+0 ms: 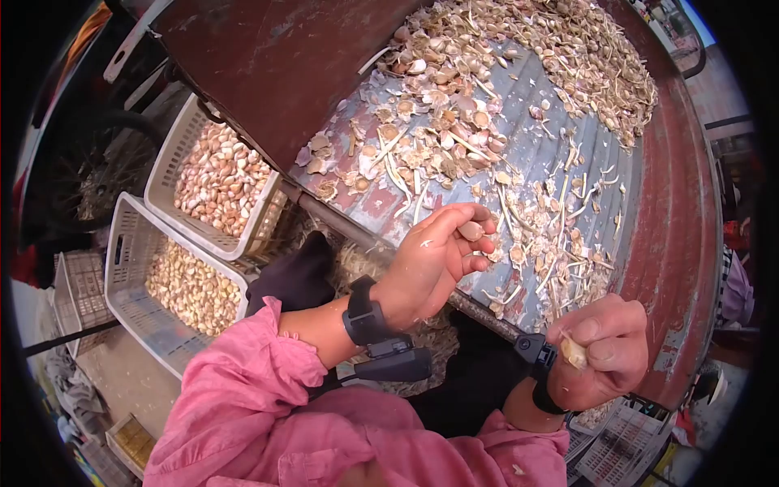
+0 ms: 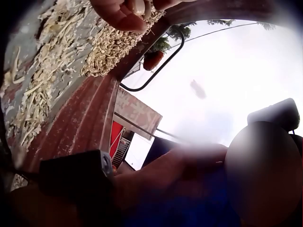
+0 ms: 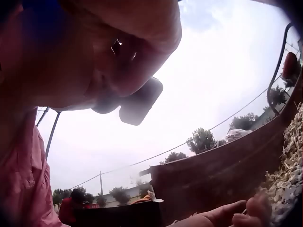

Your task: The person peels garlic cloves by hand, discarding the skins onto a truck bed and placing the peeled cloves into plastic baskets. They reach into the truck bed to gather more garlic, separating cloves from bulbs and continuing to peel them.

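My left hand (image 1: 434,260) is over the near edge of the metal bed, palm turned up, with a garlic clove (image 1: 471,231) held in its curled fingers. In the left wrist view that same clove (image 2: 138,6) shows between the fingertips at the top. My right hand (image 1: 604,349) is at the near right corner of the bed, its fingers bent, pinching a pale yellowish garlic clove (image 1: 574,354) against the thumb. Below and beyond both hands, garlic skins and dry stems (image 1: 560,235) litter the ridged metal floor (image 1: 531,85).
Left of the bed stand two plastic crates: one (image 1: 188,122) of pinkish cloves, a nearer one (image 1: 122,243) of paler cloves. A heap of garlic skins (image 1: 600,57) fills the far end. Red metal walls (image 1: 268,57) border the bed. Another crate (image 1: 621,438) sits low at right.
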{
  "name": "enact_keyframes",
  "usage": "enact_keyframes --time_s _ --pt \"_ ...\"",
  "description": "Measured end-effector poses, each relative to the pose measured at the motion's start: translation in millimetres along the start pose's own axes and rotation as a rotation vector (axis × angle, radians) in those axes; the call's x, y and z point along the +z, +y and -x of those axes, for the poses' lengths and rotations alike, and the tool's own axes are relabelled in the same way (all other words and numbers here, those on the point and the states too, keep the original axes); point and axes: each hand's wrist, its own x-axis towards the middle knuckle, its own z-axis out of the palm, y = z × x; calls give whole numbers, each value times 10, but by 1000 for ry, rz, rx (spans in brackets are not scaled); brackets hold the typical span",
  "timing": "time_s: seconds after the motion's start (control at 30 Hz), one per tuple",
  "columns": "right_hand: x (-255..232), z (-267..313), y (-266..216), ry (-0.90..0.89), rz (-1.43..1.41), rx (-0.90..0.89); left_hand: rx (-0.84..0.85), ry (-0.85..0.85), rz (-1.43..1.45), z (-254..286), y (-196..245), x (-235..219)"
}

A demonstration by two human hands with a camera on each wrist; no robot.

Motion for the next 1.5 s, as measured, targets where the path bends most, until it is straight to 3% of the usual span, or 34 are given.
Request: enact_keyframes --time_s 0.03,0.07,0.13,0.27,0.63,0.73,0.8,0.83,0.87,0.9,0.97,1.0,1.03,1.13,1.17,1.2,1.3,1.37,1.43,1.5 --pt "10 -4 -122 -39 -195 -68 -10 7 4 -2 7 -6" --pt "-102 -51 -235 -241 -304 -124 1 9 -9 -7 12 -11" --pt "-148 -132 -374 -397 -466 -182 12 4 -12 -37 31 -24" --pt "11 -147 -498 -260 -450 -264 21 11 -34 -57 22 -22" --pt "-61 -80 -380 -187 -279 -320 -85 -48 -109 -71 -93 4" --pt "-59 -128 -209 -220 -137 -323 -142 -110 32 -87 -81 57" --pt "60 -205 -96 -300 521 12 -175 -91 136 -83 -21 101" --pt "97 -270 133 -383 597 127 -218 -65 235 -91 15 125" --pt "161 -285 295 -324 477 359 -189 -55 206 -71 57 132" --pt "117 -357 511 -236 435 383 -183 -63 212 -90 74 63" --pt "-225 -647 1075 -110 412 415 -62 100 61 -157 57 -113" --pt "-422 -801 1419 -40 501 449 -67 144 117 -145 107 -66" --pt "-679 -959 1811 -53 831 473 -61 137 128 -160 114 -89" --pt "-984 -1192 2698 -72 921 491 -18 144 83 -221 149 -143" --pt "-1025 -1175 2890 -226 963 499 -5 163 81 -219 170 -142" --pt "-999 -1199 2921 -376 1003 507 3 179 75 -223 196 -136" --pt "-991 -1115 2861 -439 1022 392 19 174 62 -200 254 -136" --pt "-910 -951 2595 -452 1072 403 12 176 70 -179 243 -138" --pt "-864 -765 2285 -567 1093 409 5 171 71 -177 237 -140" --pt "-714 -573 1830 -766 1022 553 15 145 82 -175 215 -157"
